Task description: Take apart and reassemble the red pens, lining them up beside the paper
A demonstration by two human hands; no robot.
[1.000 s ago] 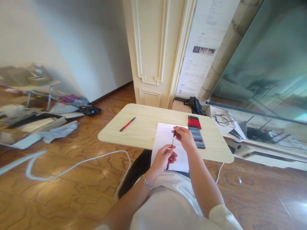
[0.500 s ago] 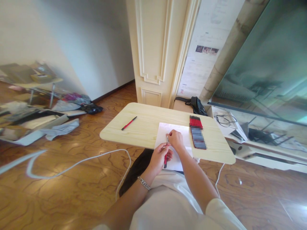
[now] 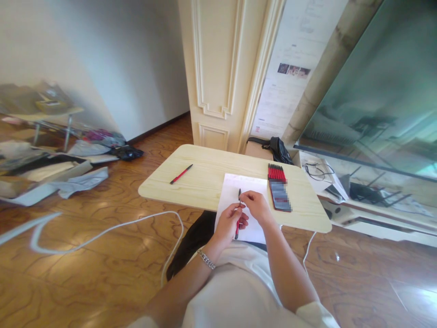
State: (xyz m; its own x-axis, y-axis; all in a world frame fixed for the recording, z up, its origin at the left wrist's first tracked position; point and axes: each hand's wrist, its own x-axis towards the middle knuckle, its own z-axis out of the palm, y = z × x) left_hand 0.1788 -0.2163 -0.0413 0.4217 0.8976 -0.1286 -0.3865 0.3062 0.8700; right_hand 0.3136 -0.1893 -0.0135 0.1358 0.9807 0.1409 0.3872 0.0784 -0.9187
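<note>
My left hand (image 3: 229,223) is wrapped round a red and black pen (image 3: 236,231), which stands nearly upright over a sheet of white paper (image 3: 223,189). The pen's black tip piece (image 3: 239,192) shows above the fingers, pointing away from me. At that upper end, the thumb and fingertips of my right hand (image 3: 256,205) pinch the black part. My palm and fingers hide the middle of the barrel. A second red and black pen (image 3: 181,174) lies alone on the left of the table.
Several red pens (image 3: 276,173) lie in a row on the right of the pale table (image 3: 205,159), above a phone (image 3: 280,196) with a blurred screen. Behind the table is a black bag (image 3: 280,150). A white cable (image 3: 136,222) crosses the floor at left.
The pen's upper end showed bare and light-coloured before; now a black tip piece is on it. My right hand has shifted slightly down and right, and the view has tilted a little.
</note>
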